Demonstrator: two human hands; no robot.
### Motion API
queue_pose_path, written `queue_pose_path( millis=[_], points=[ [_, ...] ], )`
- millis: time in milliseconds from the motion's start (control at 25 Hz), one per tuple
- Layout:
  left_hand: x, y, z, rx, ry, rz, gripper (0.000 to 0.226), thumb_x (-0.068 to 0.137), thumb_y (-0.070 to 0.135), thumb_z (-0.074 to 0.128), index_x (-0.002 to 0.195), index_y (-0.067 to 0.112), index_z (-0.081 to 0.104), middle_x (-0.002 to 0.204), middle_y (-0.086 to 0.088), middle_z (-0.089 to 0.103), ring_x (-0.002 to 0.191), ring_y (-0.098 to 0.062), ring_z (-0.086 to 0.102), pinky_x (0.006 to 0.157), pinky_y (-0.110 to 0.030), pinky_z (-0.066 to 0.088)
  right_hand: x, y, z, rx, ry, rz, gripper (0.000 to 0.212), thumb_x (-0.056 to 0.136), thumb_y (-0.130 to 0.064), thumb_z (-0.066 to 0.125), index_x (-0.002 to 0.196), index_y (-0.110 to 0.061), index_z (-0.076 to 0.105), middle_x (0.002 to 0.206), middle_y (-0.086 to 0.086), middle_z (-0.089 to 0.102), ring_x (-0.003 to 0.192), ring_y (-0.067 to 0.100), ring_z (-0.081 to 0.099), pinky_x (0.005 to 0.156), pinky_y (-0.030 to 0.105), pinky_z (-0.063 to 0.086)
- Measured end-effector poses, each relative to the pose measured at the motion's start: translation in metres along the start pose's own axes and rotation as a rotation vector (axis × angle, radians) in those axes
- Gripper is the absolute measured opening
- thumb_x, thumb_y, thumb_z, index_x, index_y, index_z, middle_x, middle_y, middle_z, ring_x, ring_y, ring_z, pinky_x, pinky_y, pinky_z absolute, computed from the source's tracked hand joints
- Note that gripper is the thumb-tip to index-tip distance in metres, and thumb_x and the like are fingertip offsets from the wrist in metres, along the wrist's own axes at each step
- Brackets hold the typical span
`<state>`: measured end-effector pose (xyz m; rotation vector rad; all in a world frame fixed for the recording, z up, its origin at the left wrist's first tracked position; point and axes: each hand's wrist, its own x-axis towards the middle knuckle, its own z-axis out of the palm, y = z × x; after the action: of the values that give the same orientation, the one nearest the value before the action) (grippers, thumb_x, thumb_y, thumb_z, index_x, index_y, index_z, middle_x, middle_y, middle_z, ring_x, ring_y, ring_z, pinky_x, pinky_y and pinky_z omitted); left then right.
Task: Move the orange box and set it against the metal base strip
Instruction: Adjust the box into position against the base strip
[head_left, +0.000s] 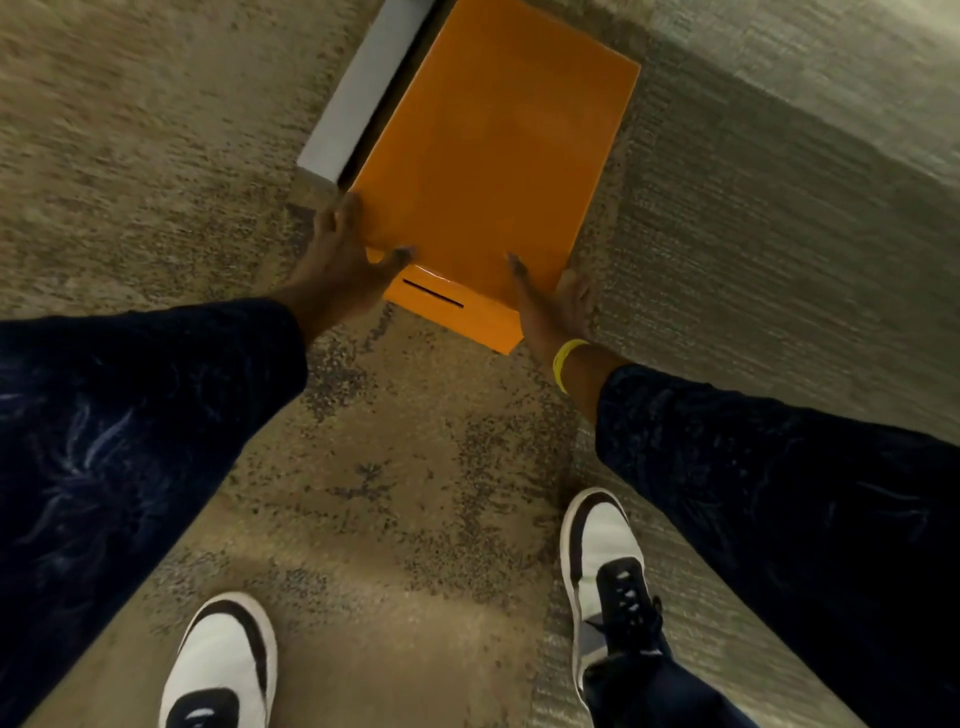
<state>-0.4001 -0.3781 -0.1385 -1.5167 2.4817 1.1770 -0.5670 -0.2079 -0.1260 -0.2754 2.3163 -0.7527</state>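
Observation:
A glossy orange box (493, 150) lies flat on the carpet, its near end face bearing a thin dark slot. Its long left side runs beside a grey metal base strip (358, 98), with a narrow dark gap between them near the strip's end. My left hand (343, 260) grips the box's near left corner, thumb on the top face. My right hand (550, 301) holds the near right corner, thumb on top and fingers down the side. A yellow band circles my right wrist.
Mottled beige carpet (415, 467) covers the floor, with a greyer ribbed carpet (753, 234) to the right. My two feet in black-and-white sneakers, left (223, 660) and right (608, 571), stand close below the box.

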Motion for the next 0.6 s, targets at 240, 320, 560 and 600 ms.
queue_pose_path(
  millis=[240,320,560,600],
  points=[
    [0.039,-0.012,0.007,-0.461,0.085,-0.096,0.078,0.077,0.054,0.072,0.139,0.021,0.038,0.133,-0.007,0.059,0.114,-0.029,0.062,0.096,-0.053,0.053,0.022,-0.009,0.022,0.27,-0.044,0.093,0.124,0.077,-0.072,0.066,0.16,-0.024,-0.013,0.171,0.002,0.002,0.154,0.032,0.02,0.118,0.061,0.03],
    [0.043,-0.014,0.004,-0.542,0.068,-0.106,0.082,0.074,0.048,0.08,0.14,0.021,0.04,0.13,-0.003,0.061,0.108,-0.024,0.064,0.087,-0.044,0.057,0.02,-0.007,0.024,0.364,0.008,0.055,0.116,0.08,-0.059,0.074,0.161,-0.024,-0.001,0.166,0.006,0.027,0.145,0.034,0.039,0.114,0.059,0.038],
    [0.038,-0.016,0.009,-0.583,0.077,-0.056,0.061,0.075,0.04,0.082,0.128,0.027,0.054,0.097,0.015,0.064,0.079,-0.006,0.064,0.061,-0.033,0.061,0.017,0.006,0.019,0.527,-0.015,0.014,0.099,0.084,-0.034,0.08,0.159,-0.023,0.017,0.154,0.003,0.046,0.133,0.027,0.052,0.11,0.053,0.044],
    [0.042,-0.013,0.007,-0.584,0.084,-0.063,0.055,0.075,0.039,0.082,0.123,0.029,0.056,0.092,0.015,0.064,0.073,-0.006,0.064,0.061,-0.035,0.061,0.02,0.003,0.017,0.531,-0.04,0.008,0.097,0.084,-0.034,0.079,0.159,-0.026,0.018,0.154,0.001,0.046,0.128,0.022,0.052,0.109,0.051,0.044]
  ],
)
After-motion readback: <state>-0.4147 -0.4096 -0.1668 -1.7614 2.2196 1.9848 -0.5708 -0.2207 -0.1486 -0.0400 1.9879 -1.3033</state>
